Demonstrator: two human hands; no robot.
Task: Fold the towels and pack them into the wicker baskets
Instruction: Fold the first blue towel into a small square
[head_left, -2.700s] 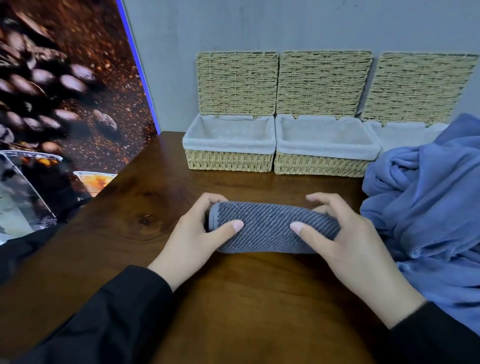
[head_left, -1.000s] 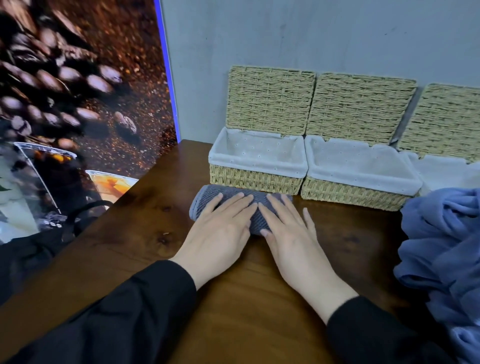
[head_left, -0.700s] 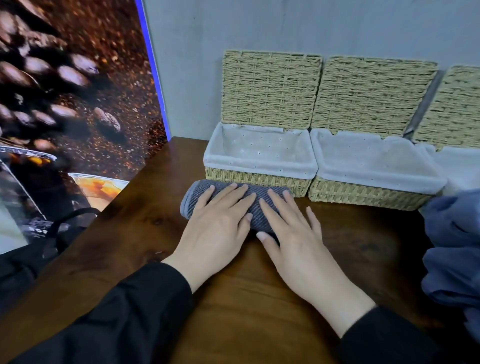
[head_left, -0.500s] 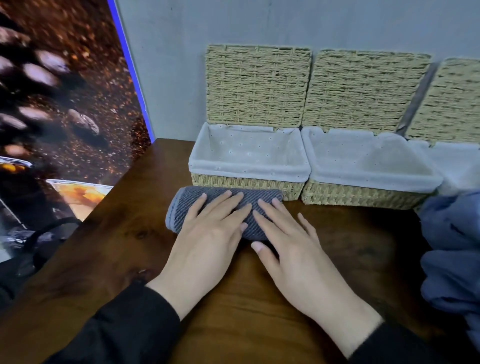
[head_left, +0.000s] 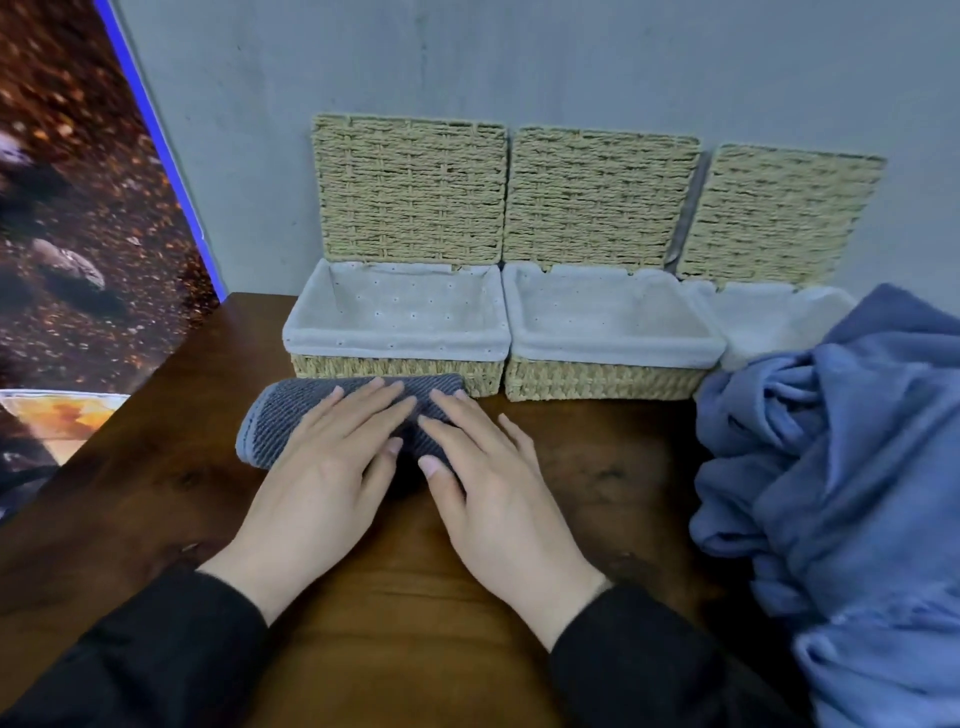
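Towels: blue heap (head_left: 841, 467) piled loose at the right of the wooden counter (head_left: 597, 457), covering the front of the right basket (head_left: 763, 322); three wicker baskets in a row against the grey wall (head_left: 519, 57), white liners, lids propped upright behind; left basket (head_left: 400, 332) and middle basket (head_left: 613, 338) show only their liners; grey rolled towel (head_left: 291, 415) lies on the counter just in front of the left basket, long axis left-right; left hand (head_left: 322, 467) flat on top of the roll, grip not closed, fingers straight; right hand (head_left: 488, 483) beside it, fingers straight, index and middle on the roll's right part, outer fingers on the counter; black sleeves on both arms.
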